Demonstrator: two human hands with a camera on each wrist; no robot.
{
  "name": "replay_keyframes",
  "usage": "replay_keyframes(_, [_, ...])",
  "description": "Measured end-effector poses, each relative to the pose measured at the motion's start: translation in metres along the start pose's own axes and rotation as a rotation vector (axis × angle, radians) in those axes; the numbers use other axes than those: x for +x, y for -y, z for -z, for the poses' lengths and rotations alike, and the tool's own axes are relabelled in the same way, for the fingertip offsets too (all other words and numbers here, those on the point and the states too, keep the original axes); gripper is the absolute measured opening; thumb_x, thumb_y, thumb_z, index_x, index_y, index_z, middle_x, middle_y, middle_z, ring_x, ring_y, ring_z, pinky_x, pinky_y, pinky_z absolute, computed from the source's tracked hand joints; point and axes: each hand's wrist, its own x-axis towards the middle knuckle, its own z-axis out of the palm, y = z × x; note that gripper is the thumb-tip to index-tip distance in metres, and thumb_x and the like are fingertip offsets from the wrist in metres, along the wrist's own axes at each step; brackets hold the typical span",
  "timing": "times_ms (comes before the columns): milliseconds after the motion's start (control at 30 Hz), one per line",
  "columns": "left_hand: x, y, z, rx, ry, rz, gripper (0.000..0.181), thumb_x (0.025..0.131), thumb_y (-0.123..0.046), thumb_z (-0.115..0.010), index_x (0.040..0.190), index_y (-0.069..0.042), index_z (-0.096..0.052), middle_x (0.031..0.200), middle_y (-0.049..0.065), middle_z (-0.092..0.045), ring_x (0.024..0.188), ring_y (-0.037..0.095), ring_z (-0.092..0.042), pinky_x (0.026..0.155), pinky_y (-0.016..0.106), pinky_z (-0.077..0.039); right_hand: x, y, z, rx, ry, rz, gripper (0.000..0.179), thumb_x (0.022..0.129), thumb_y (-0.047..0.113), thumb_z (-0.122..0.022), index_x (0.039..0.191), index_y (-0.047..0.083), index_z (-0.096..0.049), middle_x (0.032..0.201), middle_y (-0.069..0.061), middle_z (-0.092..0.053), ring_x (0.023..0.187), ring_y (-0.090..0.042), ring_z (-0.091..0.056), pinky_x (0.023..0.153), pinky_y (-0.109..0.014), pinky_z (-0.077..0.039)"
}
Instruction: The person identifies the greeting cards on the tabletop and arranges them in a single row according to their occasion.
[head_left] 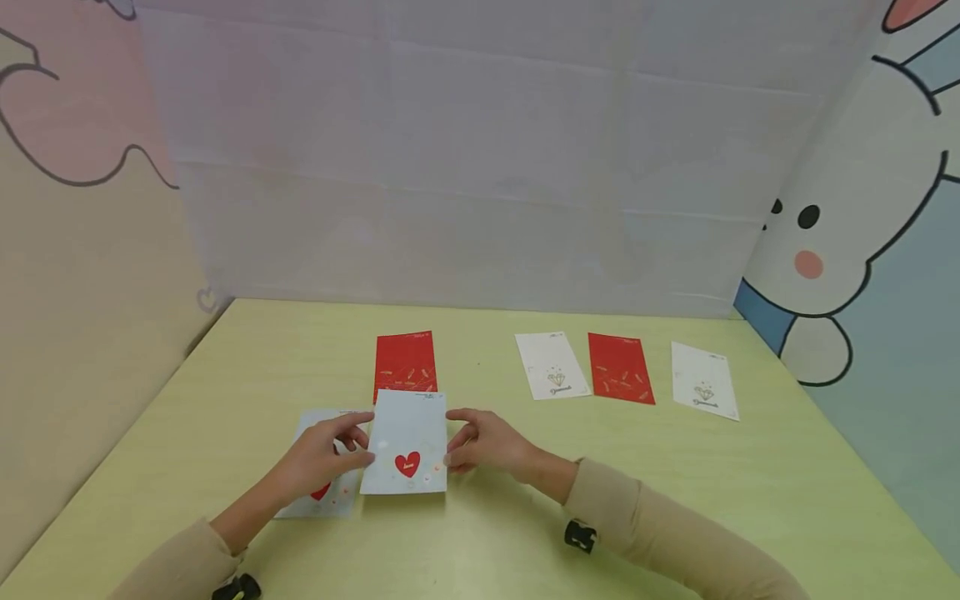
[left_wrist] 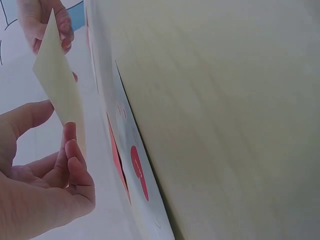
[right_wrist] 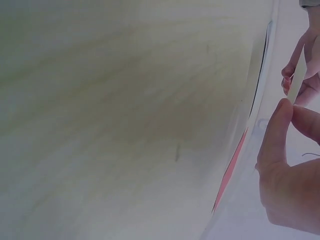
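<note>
Between my hands hangs a white card [head_left: 390, 425] with a red heart near its lower edge. My left hand [head_left: 315, 458] pinches its left edge, and my right hand [head_left: 487, 446] pinches the right edge. Seen from the left wrist, the card [left_wrist: 56, 85] is raised above the table, its plain side showing. A second white heart card [head_left: 337, 504] lies on the table, partly hidden under my left hand. Just behind the held card lies a red card [head_left: 405, 360] with gold print, its lower edge covered in the head view.
At the right of the table [head_left: 510, 533] lie a white card with a diamond drawing [head_left: 543, 358], a red card [head_left: 621, 367] and another white diamond card [head_left: 701, 371], side by side. A pale sheet [head_left: 480, 167] stands up behind the table's far edge.
</note>
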Motion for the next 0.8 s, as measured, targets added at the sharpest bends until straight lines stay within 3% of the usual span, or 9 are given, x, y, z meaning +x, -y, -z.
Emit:
replay_keyframes(267, [-0.001,0.001,-0.002,0.063,0.078,0.109,0.059,0.073,-0.017,-0.072,0.120,0.007,-0.047,0.076,-0.002,-0.051,0.069,0.015,-0.045,0.052,0.024,-0.038,0.003,-0.006,-0.010,-0.064,0.010,-0.051,0.056,0.076,0.006,-0.068,0.126,0.001,-0.043,0.077,-0.007,-0.058,0.064,-0.020,-0.059,0.061,-0.029,-0.049])
replay_keyframes(800, [-0.001,0.008,-0.004,0.111,0.134,0.149,0.058,0.071,-0.018,-0.074,0.117,0.007,-0.050,0.072,-0.001,-0.049,0.066,0.015,-0.044,0.050,0.024,-0.037,0.004,-0.007,-0.020,-0.224,-0.017,-0.071,0.058,0.076,0.010,-0.069,0.127,0.003,-0.043,0.073,-0.002,-0.056,0.062,-0.016,-0.056,0.061,-0.026,-0.046])
